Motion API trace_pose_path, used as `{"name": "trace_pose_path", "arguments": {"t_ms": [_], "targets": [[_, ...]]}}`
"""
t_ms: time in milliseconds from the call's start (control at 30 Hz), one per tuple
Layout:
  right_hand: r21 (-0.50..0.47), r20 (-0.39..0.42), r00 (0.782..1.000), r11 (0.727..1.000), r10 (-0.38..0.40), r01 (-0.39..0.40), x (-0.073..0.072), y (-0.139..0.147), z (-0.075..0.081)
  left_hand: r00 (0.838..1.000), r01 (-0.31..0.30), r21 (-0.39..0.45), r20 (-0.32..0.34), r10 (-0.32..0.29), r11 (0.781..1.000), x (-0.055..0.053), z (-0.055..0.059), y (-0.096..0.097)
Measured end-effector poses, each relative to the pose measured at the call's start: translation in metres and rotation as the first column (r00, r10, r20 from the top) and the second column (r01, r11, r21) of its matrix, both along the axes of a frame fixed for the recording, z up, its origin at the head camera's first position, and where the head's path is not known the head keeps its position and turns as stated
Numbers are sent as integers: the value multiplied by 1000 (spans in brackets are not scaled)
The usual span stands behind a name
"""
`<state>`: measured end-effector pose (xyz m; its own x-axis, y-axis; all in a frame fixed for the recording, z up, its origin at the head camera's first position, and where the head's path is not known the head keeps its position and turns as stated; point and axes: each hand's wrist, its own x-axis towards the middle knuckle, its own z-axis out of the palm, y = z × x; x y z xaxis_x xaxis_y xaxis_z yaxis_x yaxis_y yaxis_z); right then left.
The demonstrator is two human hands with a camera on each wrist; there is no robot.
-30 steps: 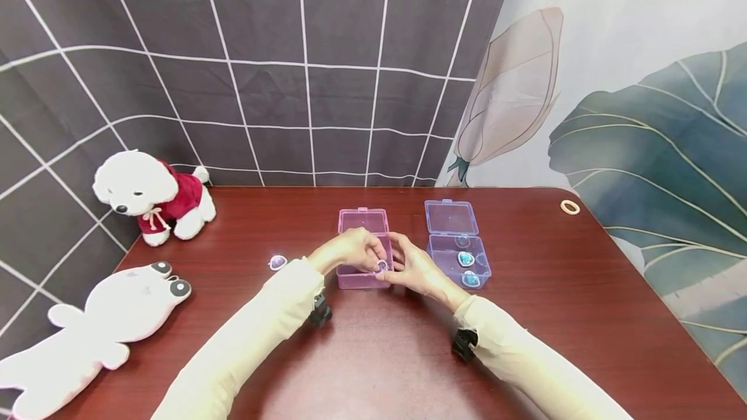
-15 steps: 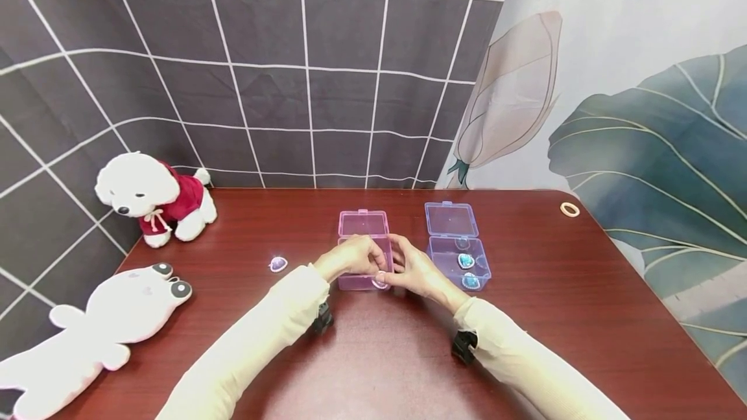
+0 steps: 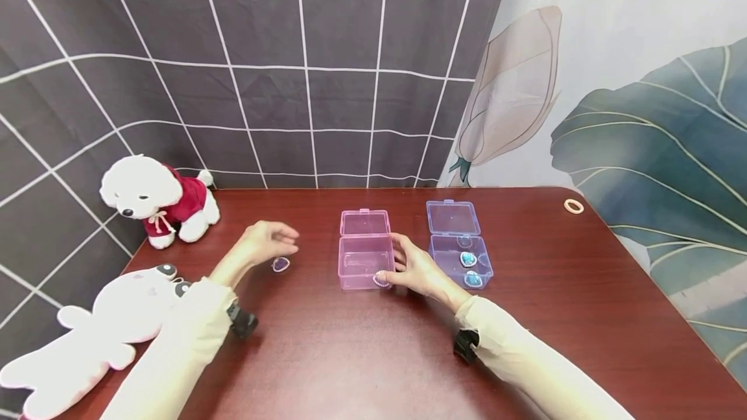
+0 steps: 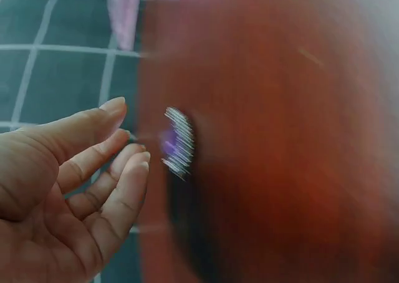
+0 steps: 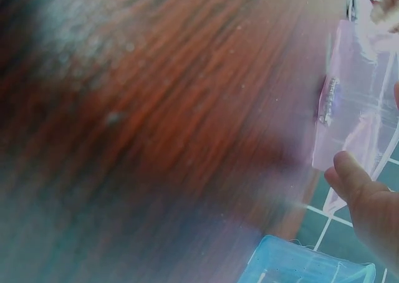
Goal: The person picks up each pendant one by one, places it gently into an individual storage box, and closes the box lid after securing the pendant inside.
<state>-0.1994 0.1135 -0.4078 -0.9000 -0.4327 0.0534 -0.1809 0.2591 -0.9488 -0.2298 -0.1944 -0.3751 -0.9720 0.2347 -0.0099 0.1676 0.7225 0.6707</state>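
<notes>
Above a purple heart-shaped gem point(image 3: 281, 264) with a beaded white rim, my left hand point(image 3: 265, 243) hovers over the table. In the left wrist view, its thumb and fingertips are apart, with the gem point(image 4: 179, 143) just beyond them. My right hand point(image 3: 417, 268) grips the right side of an open pink see-through box point(image 3: 364, 264), thumb at the front corner and fingers along the side wall. Another purple gem point(image 3: 382, 279) lies inside that box, at its front right, near the thumb. In the right wrist view, this gem point(image 5: 330, 101) shows through the pink wall.
Right of the pink box stands an open blue box point(image 3: 441, 261) with several blue gems. A wooden ring point(image 3: 573, 206) lies at the far right. A plush dog point(image 3: 146, 190) and a white plush toy point(image 3: 111, 329) lie at the left.
My left hand has come out of the pink box and moved left to the loose purple gem. A purple gem now lies in the box. My right hand has stayed on the box.
</notes>
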Motion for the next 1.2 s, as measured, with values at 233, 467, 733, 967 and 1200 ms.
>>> {"name": "trace_pose_path", "arguments": {"t_ms": [233,467,733,967,1200], "targets": [[-16,13,1000,1000,-3,3,1,0,2,997,-58,-39,56,60,998,10,-26,-29],[-6,-3,1000,1000,-3,3,1,1,2,996,-86,-61,35,88,994,10,-26,-24],[15,-4,1000,1000,2,-2,-2,4,2,979,-91,494,203,-13,865,2,-7,27],[26,13,1000,1000,8,-8,0,2,3,954,-2,548,250,-162,836,1,-1,96],[43,-11,1000,999,5,-4,2,2,3,972,80,365,177,-154,928,0,-8,126]]}}
